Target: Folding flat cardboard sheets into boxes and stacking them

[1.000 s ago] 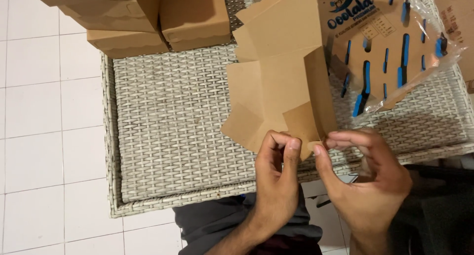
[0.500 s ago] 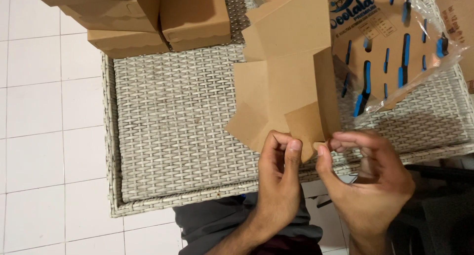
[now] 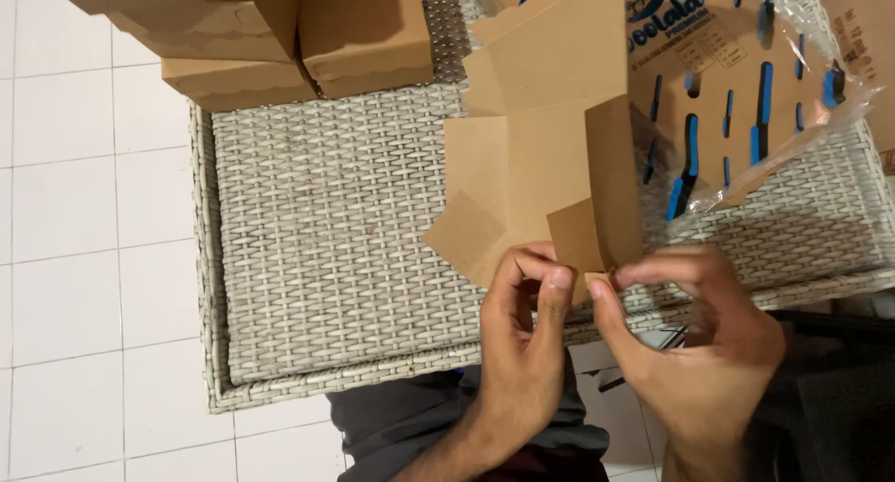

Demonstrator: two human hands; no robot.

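A flat brown cardboard box blank (image 3: 536,165), partly folded, is held up over a grey woven wicker table (image 3: 326,240). My left hand (image 3: 522,342) pinches its lower edge with thumb and forefinger. My right hand (image 3: 695,337) pinches a small flap at the same lower corner, fingertips close to the left hand's. The blank's upper panels lean toward the far side of the table.
Folded brown cardboard boxes (image 3: 280,34) are stacked at the table's far left corner. A bundle of printed brown-and-blue cardboard blanks in clear plastic wrap (image 3: 746,81) lies at the far right. White tiled floor (image 3: 84,258) runs along the left.
The cardboard blank has shifted slightly right and its lower flaps are folded further in. Both hands stay at its lower corner, fingertips a little closer together.
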